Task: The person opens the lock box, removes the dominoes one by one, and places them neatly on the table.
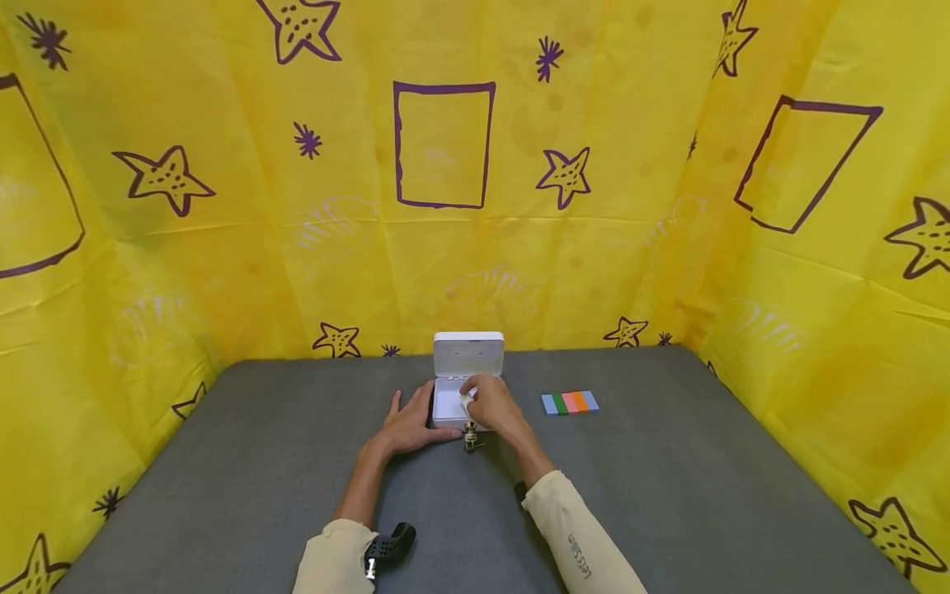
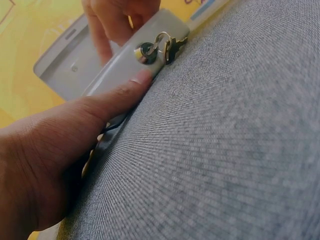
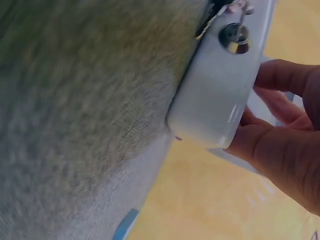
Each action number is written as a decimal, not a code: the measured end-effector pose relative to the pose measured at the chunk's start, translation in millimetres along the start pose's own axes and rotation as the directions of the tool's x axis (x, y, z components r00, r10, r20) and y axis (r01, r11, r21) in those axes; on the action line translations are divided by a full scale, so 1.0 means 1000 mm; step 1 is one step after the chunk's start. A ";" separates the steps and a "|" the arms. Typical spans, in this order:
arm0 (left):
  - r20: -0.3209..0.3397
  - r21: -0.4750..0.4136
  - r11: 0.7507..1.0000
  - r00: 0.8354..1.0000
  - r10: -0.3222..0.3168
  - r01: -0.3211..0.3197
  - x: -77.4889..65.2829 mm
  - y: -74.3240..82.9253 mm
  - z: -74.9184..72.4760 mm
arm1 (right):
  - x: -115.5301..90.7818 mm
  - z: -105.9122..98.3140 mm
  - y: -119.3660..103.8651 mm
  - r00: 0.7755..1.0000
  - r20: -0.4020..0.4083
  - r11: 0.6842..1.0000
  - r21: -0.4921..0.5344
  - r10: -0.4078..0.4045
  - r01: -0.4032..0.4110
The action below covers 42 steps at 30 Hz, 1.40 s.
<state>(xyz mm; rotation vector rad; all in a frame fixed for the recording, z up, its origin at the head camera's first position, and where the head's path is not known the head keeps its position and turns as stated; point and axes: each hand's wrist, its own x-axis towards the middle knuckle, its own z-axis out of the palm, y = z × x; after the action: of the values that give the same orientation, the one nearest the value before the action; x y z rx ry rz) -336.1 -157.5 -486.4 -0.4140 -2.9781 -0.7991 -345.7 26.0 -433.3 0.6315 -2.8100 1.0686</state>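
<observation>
A small white lockbox (image 1: 449,402) stands on the table with its lid (image 1: 468,355) raised toward the back. On its front, a key sits in the round lock (image 2: 146,52), and more keys (image 1: 471,440) hang from a ring. My left hand (image 1: 408,425) lies against the box's left side, fingers extended, its thumb along the front wall below the lock. Over the box's right half, my right hand (image 1: 491,403) reaches down with bent fingers inside the rim. Something pale shows by its fingertips in the head view; whether they pinch it is unclear.
A flat strip of blue, green, pink and orange bands (image 1: 570,403) lies right of the box. The dark grey tabletop (image 1: 297,462) runs back to a yellow patterned curtain (image 1: 245,272), close behind the box and along both sides.
</observation>
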 end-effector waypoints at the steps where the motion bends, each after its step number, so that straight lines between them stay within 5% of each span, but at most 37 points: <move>1: 0.001 0.001 1.000 1.000 0.002 -0.002 0.000 0.000 0.001 | 0.000 -0.001 0.000 1.000 0.000 1.000 0.008 -0.001 0.001; 11: 0.014 -0.002 1.000 1.000 -0.002 0.002 -0.001 -0.002 0.006 | 0.000 -0.023 -0.002 1.000 0.028 0.994 0.110 0.013 -0.016; 20: -0.016 0.009 1.000 1.000 0.015 -0.015 0.014 -0.004 -0.008 | 0.012 -0.053 -0.004 0.999 0.006 0.963 0.268 0.038 -0.038; 32: 0.004 0.011 1.000 1.000 0.008 -0.008 0.014 -0.005 -0.009 | 0.012 -0.061 0.004 0.994 -0.011 0.930 0.353 0.108 -0.098; 36: 0.004 -0.002 1.000 1.000 0.014 -0.014 0.010 -0.002 -0.008 | 0.010 -0.068 0.011 0.990 -0.043 0.906 0.409 0.134 -0.105; 42: 0.003 -0.018 1.000 1.000 0.020 -0.020 0.005 -0.005 0.001 | -0.001 -0.086 0.029 0.969 -0.089 0.828 0.541 0.230 -0.147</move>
<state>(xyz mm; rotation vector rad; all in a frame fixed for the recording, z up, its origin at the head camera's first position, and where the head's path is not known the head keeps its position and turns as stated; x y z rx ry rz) -342.1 -159.9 -489.7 -0.4448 -2.9668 -0.8246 -363.6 102.0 -386.8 0.2776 -2.4743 1.8796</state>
